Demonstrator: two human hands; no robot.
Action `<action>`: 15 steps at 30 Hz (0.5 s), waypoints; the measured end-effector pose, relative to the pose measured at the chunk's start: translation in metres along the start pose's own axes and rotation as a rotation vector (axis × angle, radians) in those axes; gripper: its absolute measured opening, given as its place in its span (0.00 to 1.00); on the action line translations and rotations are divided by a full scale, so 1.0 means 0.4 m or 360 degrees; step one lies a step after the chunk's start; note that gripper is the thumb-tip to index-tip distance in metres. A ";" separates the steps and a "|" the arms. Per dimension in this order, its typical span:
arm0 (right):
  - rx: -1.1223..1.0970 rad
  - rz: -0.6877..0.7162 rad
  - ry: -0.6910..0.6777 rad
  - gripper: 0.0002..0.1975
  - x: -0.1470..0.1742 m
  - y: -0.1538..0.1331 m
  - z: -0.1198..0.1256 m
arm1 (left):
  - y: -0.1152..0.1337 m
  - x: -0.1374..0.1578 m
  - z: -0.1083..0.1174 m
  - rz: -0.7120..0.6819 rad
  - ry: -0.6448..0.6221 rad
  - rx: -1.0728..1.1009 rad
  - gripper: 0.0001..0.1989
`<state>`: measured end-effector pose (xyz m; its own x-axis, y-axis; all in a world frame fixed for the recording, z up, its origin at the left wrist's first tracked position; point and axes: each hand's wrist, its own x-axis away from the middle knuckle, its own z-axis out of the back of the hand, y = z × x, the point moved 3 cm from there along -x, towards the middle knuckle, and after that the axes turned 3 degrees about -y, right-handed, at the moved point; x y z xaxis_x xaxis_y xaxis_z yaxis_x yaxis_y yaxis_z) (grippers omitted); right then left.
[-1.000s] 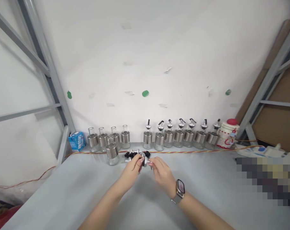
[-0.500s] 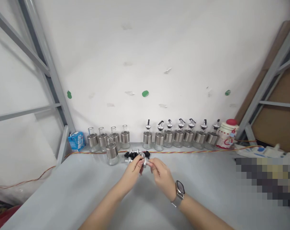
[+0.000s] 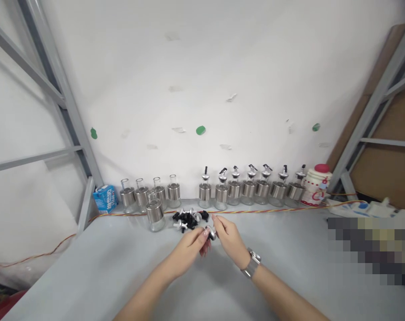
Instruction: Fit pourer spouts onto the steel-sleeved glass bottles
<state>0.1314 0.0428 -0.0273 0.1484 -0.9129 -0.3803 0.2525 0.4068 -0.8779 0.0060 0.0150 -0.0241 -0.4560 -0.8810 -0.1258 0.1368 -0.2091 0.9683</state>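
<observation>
A silver-and-black bottle pourer (image 3: 212, 233) is held above the table between both hands. My left hand (image 3: 192, 247) pinches it with thumb and fingers from the left. My right hand (image 3: 229, 238) has its fingers closed at the pourer's right side, and its fingertips are partly hidden. Just behind the hands lies a pile of loose pourers (image 3: 189, 218) with black and silver parts. An uncapped glass bottle (image 3: 154, 211) with a steel sleeve stands left of the pile.
Several more uncapped bottles (image 3: 173, 191) stand by the wall at left, beside a blue carton (image 3: 105, 199). Several bottles fitted with pourers (image 3: 234, 191) line the wall at right, ending at a white jar with a red lid (image 3: 316, 185). A twisted wire (image 3: 256, 211) crosses behind.
Both hands have drawn away from the pile toward me and slightly right, bringing a pourer with them. The right wrist has turned, and more of the pile now shows.
</observation>
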 end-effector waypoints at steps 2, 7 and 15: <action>0.0027 0.0000 0.0039 0.18 0.001 0.001 0.006 | 0.005 0.005 -0.006 -0.0014 -0.0029 0.0014 0.16; -0.0031 0.0007 0.0036 0.18 0.009 -0.004 0.000 | -0.002 0.006 -0.018 -0.0041 -0.0032 -0.0062 0.12; -0.0228 -0.0077 0.0048 0.19 0.021 -0.007 -0.016 | -0.015 0.014 -0.029 -0.0088 0.0075 -0.0090 0.13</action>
<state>0.1257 0.0338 -0.0300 0.1101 -0.9327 -0.3434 0.1194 0.3554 -0.9271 0.0129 0.0063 -0.0332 -0.4224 -0.8863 -0.1901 0.1629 -0.2805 0.9459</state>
